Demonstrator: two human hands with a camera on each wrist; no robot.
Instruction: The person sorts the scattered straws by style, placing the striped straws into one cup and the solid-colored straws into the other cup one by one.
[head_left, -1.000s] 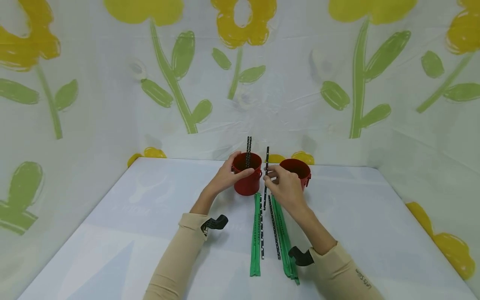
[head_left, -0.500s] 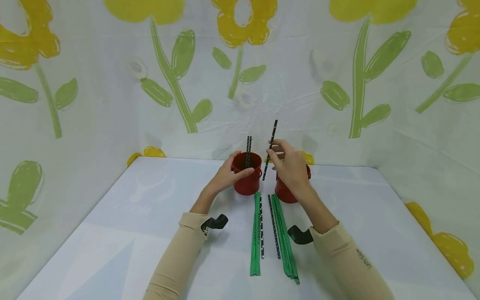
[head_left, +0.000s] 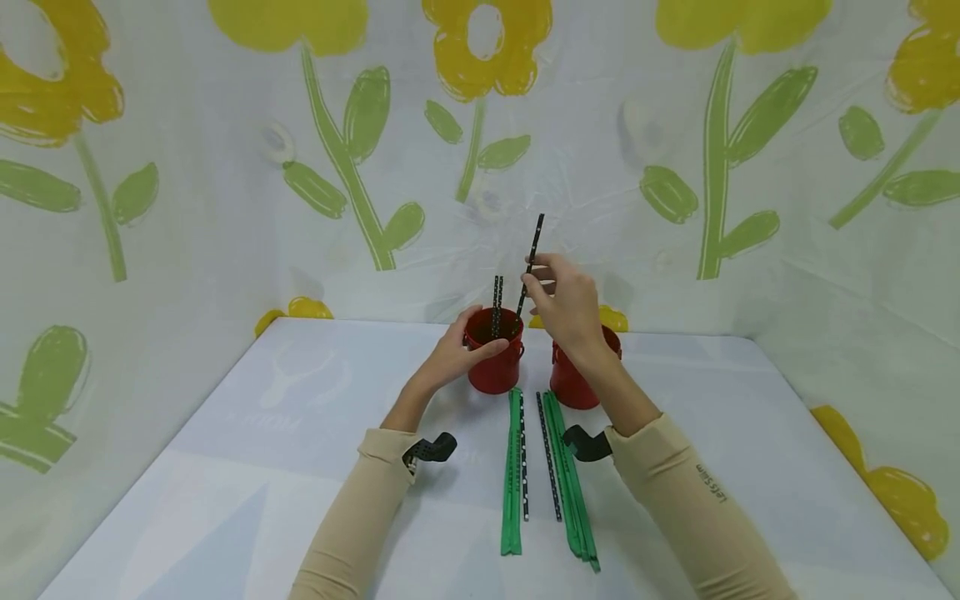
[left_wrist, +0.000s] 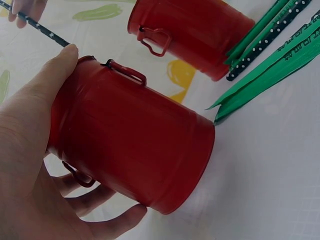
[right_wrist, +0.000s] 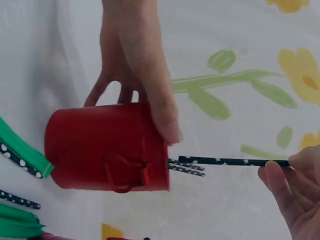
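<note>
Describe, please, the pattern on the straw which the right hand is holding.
White stars on black; the straw shows best in the right wrist view.

Black star-patterned straw (right_wrist: pixel 227 161), tilted, lower end above upright red bucket (left_wrist: pixel 130 137)

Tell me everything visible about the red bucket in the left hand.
The red bucket is smooth and looks like painted metal, slightly narrower toward its base, with an open top and small loops on two sides. It stands upright on the table. The left hand grips its side, and two dark dotted straws stand inside.
</note>
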